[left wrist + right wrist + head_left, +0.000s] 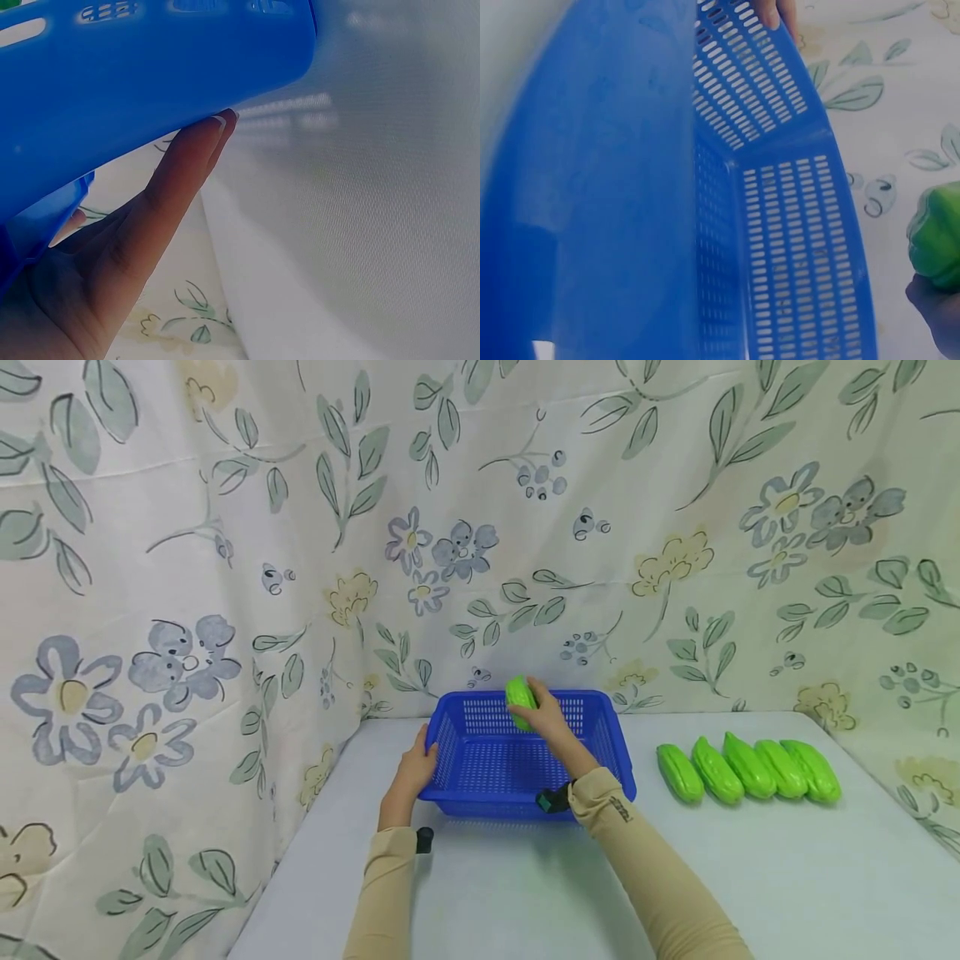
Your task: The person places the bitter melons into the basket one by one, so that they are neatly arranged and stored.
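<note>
A blue plastic basket (517, 797) with slotted walls stands on the white table. My left hand (417, 764) holds its left side: fingertips lap over the rim in the right wrist view, and other fingers (184, 161) lie along the outer wall in the left wrist view. Above the far part of the basket, my right hand (546, 717) grips a bright green, ridged, elongated vegetable (519, 700). In the right wrist view, that vegetable (939, 236) shows at the right edge, partly cut off, beyond the basket's rim.
Several similar green vegetables (742, 767) lie side by side in a row on the table (510, 893), right of the basket. A floral cloth (480, 527) hangs behind the table and along its left side.
</note>
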The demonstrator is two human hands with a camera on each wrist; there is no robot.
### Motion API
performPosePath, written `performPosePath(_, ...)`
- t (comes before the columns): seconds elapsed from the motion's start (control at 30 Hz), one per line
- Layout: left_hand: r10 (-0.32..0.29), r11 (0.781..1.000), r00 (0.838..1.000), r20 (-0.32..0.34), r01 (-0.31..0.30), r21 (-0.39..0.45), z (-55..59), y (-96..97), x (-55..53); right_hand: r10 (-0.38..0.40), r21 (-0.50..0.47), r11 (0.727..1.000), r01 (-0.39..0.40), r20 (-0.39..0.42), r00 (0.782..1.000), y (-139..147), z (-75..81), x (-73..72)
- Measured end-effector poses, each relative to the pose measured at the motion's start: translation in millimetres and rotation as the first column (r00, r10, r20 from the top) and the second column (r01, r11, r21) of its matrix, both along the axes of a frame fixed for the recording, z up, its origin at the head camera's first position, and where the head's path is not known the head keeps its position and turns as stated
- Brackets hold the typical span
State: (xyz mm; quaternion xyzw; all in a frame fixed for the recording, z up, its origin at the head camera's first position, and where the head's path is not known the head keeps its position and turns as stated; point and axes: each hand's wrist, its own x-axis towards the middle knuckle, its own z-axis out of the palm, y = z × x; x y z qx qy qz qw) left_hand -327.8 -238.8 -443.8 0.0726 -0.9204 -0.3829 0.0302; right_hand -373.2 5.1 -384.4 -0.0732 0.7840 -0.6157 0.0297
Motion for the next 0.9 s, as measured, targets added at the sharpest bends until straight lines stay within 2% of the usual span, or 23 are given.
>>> performPosePath(0.27, 0.004, 1.0, 1.0, 0.014, -0.004, 0.005, 1.4, 0.2, 0.5, 0.034, -0.014, 0.999, -0.034, 0.009, 0.999, -12, 1.4, 3.5)
performPosePath(0.5, 0.0, 1.0, 1.0, -0.001, 0.0, -0.006, 1.7, -0.8, 0.4, 0.048, 0.017, 0.999, -0.047, -0.014, 0.999, -25, 0.5, 3.9)
performPosePath(0.7, 0.004, 1.0, 1.0, 0.009, -0.004, -0.001, 1.2, -0.6, 0.6, 0.084, -0.012, 0.996, -0.084, -0.023, 0.996, -34, -2.9, 6.6)
performPosePath(0.9, 0.002, 1.0, 1.0, 0.014, -0.002, 0.008, 1.0, -0.1, 0.9, 0.082, 0.016, 0.997, -0.082, -0.028, 0.996, -43, -2.0, 8.7)
